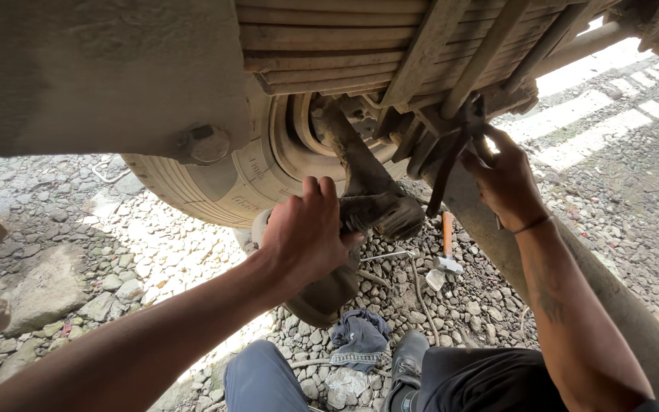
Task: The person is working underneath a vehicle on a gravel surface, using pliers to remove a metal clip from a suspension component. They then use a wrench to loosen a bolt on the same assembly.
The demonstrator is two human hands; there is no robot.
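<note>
Head view, centre of the frame: left hand [306, 233] closed around the lower end of a grimy metal arm [371, 200], fingers curled over its top, thumb underneath. Arm hanging down from the underside of the vehicle, just in front of the tyre [215, 183] and below the leaf spring [329, 46] across the upper frame.

Upper right of centre: right hand [506, 183] gripping a dark bent tool [451, 156], fingers pinched round its upper part, tip pushed up against the fittings under the spring. Cannot tell what exactly the tip engages; too dark and crowded there.

Judged from this: mid-work, not finished. Arm attached at its top and steadied by hand, no loose bolts or freed parts visible near it, both hands occupied. Hard to say how much of the fastening is undone; joint hidden behind dirt and shadow.

Lower centre, on the gravel [78, 229]: hammer [446, 255] with an orange handle, a thin silver tool [387, 256] just beside it, a blue rag [360, 336] lower down near a dark shoe [406, 366]. None of these in hand. Long dusty beam [619, 297] running down the right edge, under the right forearm.
</note>
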